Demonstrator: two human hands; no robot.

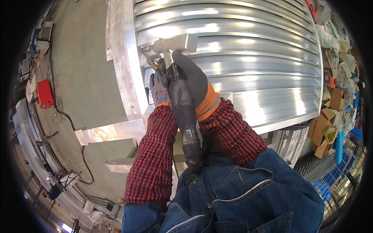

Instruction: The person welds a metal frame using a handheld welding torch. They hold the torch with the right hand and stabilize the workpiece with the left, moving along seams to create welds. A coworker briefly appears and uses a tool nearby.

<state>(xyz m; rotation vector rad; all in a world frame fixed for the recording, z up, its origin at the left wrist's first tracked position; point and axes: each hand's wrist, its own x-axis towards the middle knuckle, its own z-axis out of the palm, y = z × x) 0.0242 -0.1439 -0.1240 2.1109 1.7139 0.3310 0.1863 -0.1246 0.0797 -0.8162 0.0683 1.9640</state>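
Note:
A handheld welding gun (pixel 175 43) with a boxy silver-grey head points left over the frame of a louvred metal panel (pixel 248 58). My right hand (pixel 194 79), in a dark grey and orange glove, is closed round its handle. Lower left of the head, my gloved left hand (pixel 160 91) is closed at the brass-coloured tube (pixel 154 66) below the nozzle; some of its fingers are hidden behind the gun's hose. The thick black taped hose (pixel 182 103) runs from the handle down between my forearms to my body. The nozzle sits close to the inner edge of the frame's left bar (pixel 130 66).
Bare metal strips (pixel 110 131) jut left from the frame. A dark cable (pixel 77 132) runs along the floor past a red box (pixel 45 94). At right lie cardboard boxes (pixel 321 126), plastic bags (pixel 332 42) and a blue-and-metal wire rack (pixel 334 174). Long metal profiles (pixel 33 136) lie at far left.

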